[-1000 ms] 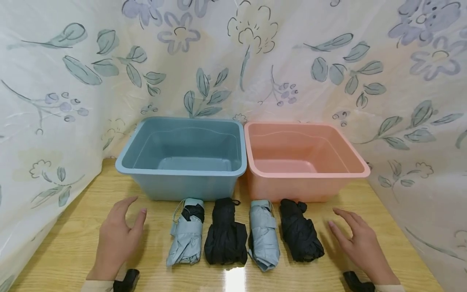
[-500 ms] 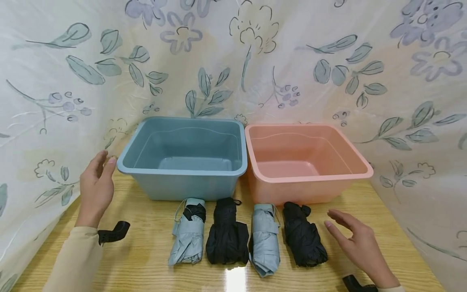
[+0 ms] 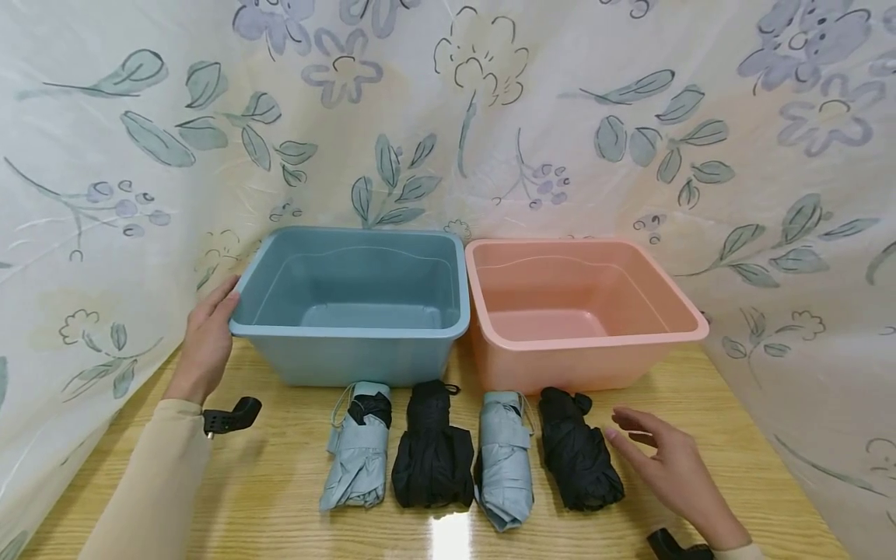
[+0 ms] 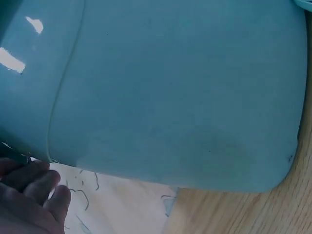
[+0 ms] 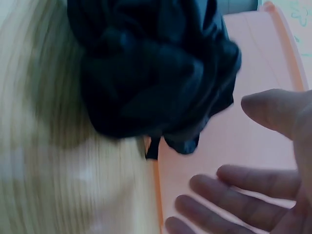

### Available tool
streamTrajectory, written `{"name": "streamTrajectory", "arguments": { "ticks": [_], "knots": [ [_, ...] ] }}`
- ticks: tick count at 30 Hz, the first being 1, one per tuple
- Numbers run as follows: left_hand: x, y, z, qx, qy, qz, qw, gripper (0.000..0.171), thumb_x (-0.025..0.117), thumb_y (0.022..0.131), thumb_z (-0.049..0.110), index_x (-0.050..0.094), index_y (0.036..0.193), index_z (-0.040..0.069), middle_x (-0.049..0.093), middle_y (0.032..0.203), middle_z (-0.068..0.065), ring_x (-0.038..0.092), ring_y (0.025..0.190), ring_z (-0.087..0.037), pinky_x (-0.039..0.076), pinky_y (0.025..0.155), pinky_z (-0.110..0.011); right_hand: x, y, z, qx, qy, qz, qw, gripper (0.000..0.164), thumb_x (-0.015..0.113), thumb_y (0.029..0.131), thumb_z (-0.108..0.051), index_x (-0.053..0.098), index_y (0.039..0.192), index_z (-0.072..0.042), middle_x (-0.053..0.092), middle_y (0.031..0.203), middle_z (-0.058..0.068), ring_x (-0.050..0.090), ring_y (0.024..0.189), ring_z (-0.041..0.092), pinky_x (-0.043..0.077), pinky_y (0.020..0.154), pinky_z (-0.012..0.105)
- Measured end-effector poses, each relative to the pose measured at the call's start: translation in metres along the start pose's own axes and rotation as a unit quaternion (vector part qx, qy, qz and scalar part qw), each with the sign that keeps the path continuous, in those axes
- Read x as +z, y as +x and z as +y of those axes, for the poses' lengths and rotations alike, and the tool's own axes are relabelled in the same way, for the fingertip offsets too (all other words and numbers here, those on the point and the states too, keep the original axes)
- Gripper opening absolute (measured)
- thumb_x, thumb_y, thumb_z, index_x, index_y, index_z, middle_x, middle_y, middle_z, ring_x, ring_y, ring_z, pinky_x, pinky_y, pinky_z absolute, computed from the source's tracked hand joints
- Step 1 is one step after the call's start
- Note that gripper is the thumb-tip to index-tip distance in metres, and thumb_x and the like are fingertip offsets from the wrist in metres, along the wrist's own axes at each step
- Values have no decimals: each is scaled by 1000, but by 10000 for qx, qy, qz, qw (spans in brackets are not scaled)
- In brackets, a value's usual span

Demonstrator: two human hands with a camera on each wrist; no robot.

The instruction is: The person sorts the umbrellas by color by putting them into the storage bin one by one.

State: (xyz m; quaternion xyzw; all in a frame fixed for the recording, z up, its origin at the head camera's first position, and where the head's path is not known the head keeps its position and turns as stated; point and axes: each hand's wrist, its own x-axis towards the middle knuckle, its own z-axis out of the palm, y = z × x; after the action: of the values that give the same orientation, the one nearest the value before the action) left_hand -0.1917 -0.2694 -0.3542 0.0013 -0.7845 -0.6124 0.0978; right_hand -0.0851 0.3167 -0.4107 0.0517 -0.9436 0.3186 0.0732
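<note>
My left hand (image 3: 206, 330) touches the left rim of the blue basin (image 3: 350, 333) in the head view, its fingers outside the wall. In the left wrist view, loosely bent fingers (image 4: 46, 187) reach the edge of that basin's side. My right hand (image 3: 665, 467) holds nothing, its thumb and fingers apart beside the rightmost black folded umbrella (image 3: 577, 459). The right wrist view has that umbrella close in front of the spread fingers (image 5: 234, 195). To its left lie a light blue folded umbrella (image 3: 505, 467), another black folded umbrella (image 3: 432, 459) and another light blue folded umbrella (image 3: 358, 459).
A pink basin (image 3: 595, 342) stands right beside the blue one, behind the row of umbrellas. Both stand on a wood-grain table (image 3: 280, 498). Flowered sheeting (image 3: 490, 140) hangs behind and along both sides.
My left hand has moved forward from the table to the blue basin's left rim, and that end has shifted slightly right. My right hand has moved a little left, nearer the black umbrella.
</note>
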Motion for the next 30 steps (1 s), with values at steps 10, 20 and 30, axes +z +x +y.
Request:
{"name": "streamTrajectory", "arguments": {
  "ticks": [10, 20, 30],
  "knots": [
    [-3, 1, 0, 45, 46, -142, 9999, 59, 24, 112, 33, 14, 162, 3, 11, 168, -18, 13, 152, -37, 11, 123, -51, 4, 18, -12, 893, 365, -1156, 9886, 73, 67, 96, -49, 52, 141, 7, 62, 130, 27, 66, 110, 39, 59, 83, 46],
    [1, 1, 0, 71, -48, -29, 10000, 58, 24, 112, 33, 13, 162, 4, 13, 167, -18, 16, 152, -37, 14, 123, -50, 17, 38, -18, 426, 899, -1468, 9841, 78, 74, 93, -42, 42, 152, -2, 46, 148, 28, 63, 112, 41, 58, 85, 48],
    [2, 1, -1, 136, 10, 1, 9999, 56, 23, 113, 31, 14, 162, 6, 15, 167, -18, 17, 151, -38, 15, 122, -52, 29, 47, -17, -233, 849, -1381, 9865, 80, 80, 89, -36, 43, 151, -2, 47, 146, 24, 56, 120, 37, 54, 79, 38]
  ]
}}
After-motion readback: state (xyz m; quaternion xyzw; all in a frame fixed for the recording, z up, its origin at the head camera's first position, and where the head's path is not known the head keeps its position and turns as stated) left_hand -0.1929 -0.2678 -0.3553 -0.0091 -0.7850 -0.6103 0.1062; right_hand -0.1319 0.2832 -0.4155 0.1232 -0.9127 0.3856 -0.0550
